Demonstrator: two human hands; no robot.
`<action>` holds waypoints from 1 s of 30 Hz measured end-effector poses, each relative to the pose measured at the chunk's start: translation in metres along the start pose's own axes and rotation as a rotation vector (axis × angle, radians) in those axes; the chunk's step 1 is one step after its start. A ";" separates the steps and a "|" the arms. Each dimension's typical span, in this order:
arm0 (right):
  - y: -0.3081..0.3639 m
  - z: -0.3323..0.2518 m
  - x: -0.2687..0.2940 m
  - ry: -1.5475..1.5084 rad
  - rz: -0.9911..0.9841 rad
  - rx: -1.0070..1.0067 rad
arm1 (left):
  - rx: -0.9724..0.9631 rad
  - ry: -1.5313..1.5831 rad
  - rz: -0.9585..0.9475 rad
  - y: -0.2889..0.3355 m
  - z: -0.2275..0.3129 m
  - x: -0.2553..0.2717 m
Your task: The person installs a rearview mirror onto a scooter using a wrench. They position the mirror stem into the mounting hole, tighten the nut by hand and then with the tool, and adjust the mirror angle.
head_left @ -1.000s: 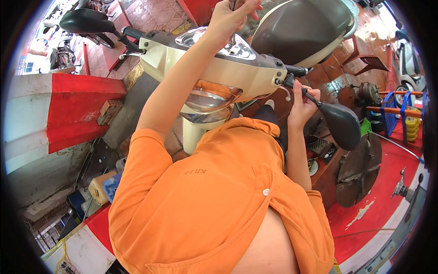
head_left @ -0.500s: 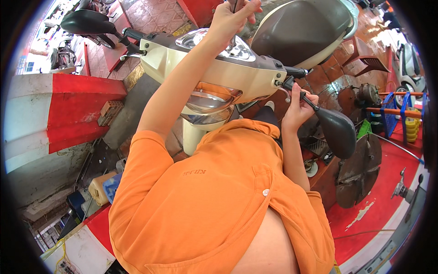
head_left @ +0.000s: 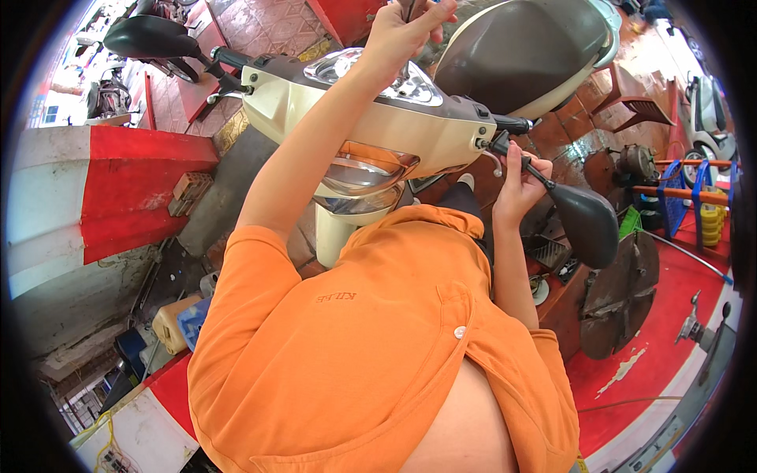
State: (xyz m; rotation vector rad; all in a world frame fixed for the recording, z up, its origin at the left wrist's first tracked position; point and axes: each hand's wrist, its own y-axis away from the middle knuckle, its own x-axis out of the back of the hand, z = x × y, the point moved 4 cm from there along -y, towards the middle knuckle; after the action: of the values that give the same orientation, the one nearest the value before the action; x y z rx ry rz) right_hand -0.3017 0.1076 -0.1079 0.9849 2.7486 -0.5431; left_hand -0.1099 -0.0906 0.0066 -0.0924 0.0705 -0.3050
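Right fingers (head_left: 513,159) on black mirror (head_left: 585,229), its edge seemingly apart from dark disc (head_left: 621,315)

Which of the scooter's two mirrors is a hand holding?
The right mirror: the right hand pinches its stem. The left mirror, at the picture's upper left, has no hand on it.

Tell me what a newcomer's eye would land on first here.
The orange shirt leaps out first, filling the lower middle of the view. Just above it stands a cream scooter with its large grey-brown seat toward the upper right. Right of centre, the right hand holds a black mirror by its stem.
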 end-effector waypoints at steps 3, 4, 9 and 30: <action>-0.010 -0.005 0.008 -0.019 -0.170 -0.150 | 0.001 -0.012 0.008 0.000 -0.001 -0.001; -0.018 -0.002 0.011 0.002 -0.260 -0.171 | -0.002 -0.019 0.021 0.001 -0.002 0.000; -0.065 -0.013 0.007 -0.067 -0.614 -0.236 | 0.005 -0.025 -0.036 0.001 0.002 -0.006; -0.045 -0.016 -0.056 -0.160 -0.120 -0.270 | -0.039 -0.030 -0.113 0.004 0.005 -0.008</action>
State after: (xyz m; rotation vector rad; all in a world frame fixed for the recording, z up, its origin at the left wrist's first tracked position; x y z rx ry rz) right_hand -0.2881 0.0489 -0.0653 0.6866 2.6577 -0.2445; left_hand -0.1159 -0.0836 0.0111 -0.1394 0.0418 -0.4149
